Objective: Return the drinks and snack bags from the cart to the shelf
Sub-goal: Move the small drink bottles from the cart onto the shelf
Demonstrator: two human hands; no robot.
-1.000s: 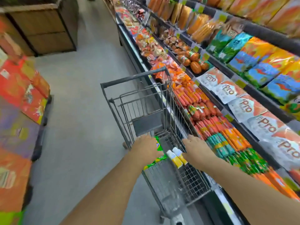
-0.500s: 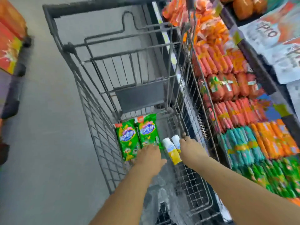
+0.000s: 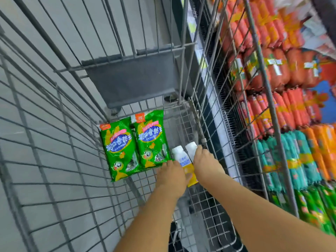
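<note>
change: both hands now deep in cart [image 3: 54,160] | left hand [image 3: 171,174] – on bottle [image 3: 183,160], grip unclear | right hand [image 3: 206,163] – clamped on second bottle [image 3: 191,148] | bags [image 3: 134,142] untouched – returns just starting

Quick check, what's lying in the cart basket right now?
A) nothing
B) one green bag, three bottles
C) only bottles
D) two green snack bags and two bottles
D: two green snack bags lie side by side on the cart floor, with two white-capped bottles to their right under the left hand and right hand.

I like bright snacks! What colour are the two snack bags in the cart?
Mostly green snack bags, shown in the head view.
</note>
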